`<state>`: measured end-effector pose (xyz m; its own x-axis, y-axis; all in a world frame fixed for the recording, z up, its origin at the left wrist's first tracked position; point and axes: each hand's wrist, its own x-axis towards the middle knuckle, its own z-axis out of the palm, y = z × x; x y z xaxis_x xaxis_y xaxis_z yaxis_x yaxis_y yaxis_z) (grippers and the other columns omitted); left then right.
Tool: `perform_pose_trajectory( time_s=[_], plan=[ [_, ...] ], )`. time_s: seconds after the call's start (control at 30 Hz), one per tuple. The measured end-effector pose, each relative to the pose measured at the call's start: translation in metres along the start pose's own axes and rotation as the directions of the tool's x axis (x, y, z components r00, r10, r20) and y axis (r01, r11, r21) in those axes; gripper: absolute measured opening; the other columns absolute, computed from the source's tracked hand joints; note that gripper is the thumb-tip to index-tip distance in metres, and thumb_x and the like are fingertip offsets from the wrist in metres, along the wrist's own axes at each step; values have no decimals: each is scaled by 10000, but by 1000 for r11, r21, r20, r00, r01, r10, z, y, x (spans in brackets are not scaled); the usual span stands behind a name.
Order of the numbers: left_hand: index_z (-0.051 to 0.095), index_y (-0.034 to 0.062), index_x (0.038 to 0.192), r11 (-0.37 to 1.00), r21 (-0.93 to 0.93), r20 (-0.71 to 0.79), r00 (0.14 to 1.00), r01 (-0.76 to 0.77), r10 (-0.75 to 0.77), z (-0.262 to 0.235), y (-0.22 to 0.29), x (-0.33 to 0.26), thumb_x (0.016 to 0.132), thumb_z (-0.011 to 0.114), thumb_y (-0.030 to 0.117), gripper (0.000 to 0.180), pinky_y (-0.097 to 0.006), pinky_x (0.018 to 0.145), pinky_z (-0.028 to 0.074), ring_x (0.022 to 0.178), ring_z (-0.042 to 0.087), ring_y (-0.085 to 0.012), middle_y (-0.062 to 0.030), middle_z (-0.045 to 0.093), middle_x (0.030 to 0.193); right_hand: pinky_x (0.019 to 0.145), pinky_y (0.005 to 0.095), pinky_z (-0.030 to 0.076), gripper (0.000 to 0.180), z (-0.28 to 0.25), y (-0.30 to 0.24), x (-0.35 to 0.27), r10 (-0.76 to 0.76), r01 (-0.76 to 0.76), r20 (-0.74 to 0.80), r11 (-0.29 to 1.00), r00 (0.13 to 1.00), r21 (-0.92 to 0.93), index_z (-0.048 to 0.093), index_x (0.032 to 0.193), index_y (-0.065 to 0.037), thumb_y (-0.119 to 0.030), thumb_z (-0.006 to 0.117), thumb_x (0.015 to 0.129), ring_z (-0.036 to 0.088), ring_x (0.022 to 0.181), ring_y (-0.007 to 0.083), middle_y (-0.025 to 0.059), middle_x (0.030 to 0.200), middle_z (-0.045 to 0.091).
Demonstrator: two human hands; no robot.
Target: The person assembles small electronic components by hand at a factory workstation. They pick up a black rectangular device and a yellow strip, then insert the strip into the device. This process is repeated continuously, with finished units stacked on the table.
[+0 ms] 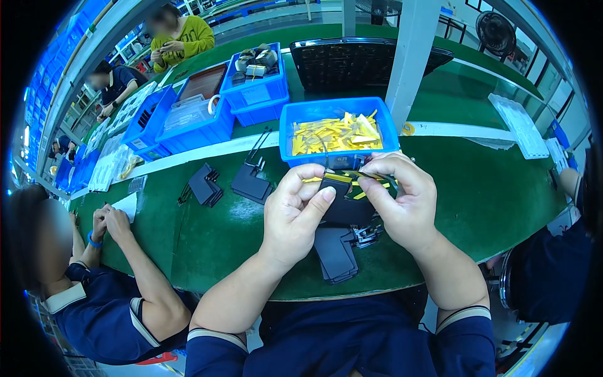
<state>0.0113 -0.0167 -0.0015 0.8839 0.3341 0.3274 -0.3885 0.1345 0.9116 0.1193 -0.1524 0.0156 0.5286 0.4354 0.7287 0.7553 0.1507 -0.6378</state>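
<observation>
Between my two hands, just in front of the blue bin of yellow strips, is a flat black piece (344,212) with a yellow strip (338,178) along its top edge. My left hand (292,217) pinches its left side, the thumb lying over the front. The fingers of my right hand (402,195) are closed at the upper right, on a thin dark end of the piece or its lead; which one I cannot tell. Below my hands lies a stack of black L-shaped flat pieces (336,252) with dark leads and small metallic ends.
The blue bin (286,135) holds many yellow strips (336,135). More black pieces (204,185) (251,183) lie to the left. Blue bins (256,94) stand behind, beside a white post (411,63). A co-worker (125,295) sits close at left, another person (546,264) at right.
</observation>
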Motion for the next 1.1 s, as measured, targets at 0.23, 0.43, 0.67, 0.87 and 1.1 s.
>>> perform_pose_trajectory(
  time_s=[0.23,0.43,0.67,0.87,1.1],
  plan=[
    [450,-7,1137,1000,-5,-2,1000,4,-4,0,1,0,917,531,32,238,-218,804,441,940,568,-91,-130,642,1046,690,294,470,100,0,-1,-1,116,-119,33,989,993,93,640,833,7,8,651,733,619,741,196,96,775,648],
    [454,-4,1131,1000,13,-14,1000,-9,9,0,1,0,916,538,40,234,-207,785,436,919,564,-78,-123,647,1035,693,295,471,98,0,-1,-1,105,-106,23,990,994,90,641,835,6,3,656,738,619,745,194,98,786,649],
    [486,-5,1103,990,139,-71,997,-15,25,-1,-3,0,900,570,56,228,-203,702,461,828,586,-68,-99,670,964,699,290,472,96,1,0,-2,262,-272,74,940,962,204,646,842,1,-21,667,751,619,755,182,82,778,646],
    [526,-16,1051,861,472,-80,964,-189,255,6,-9,-2,848,623,38,231,-264,644,502,776,662,-147,-133,680,888,651,321,468,132,2,-2,1,-45,52,46,983,998,-179,616,787,-7,-5,693,679,600,700,237,99,708,606],
    [529,-11,1046,583,747,56,903,-321,426,8,-4,-1,834,617,15,231,-277,640,507,763,676,-189,-140,672,875,660,354,465,153,4,-3,1,-215,232,102,952,971,-202,585,713,-34,10,692,612,575,671,255,85,656,556]
  ],
)
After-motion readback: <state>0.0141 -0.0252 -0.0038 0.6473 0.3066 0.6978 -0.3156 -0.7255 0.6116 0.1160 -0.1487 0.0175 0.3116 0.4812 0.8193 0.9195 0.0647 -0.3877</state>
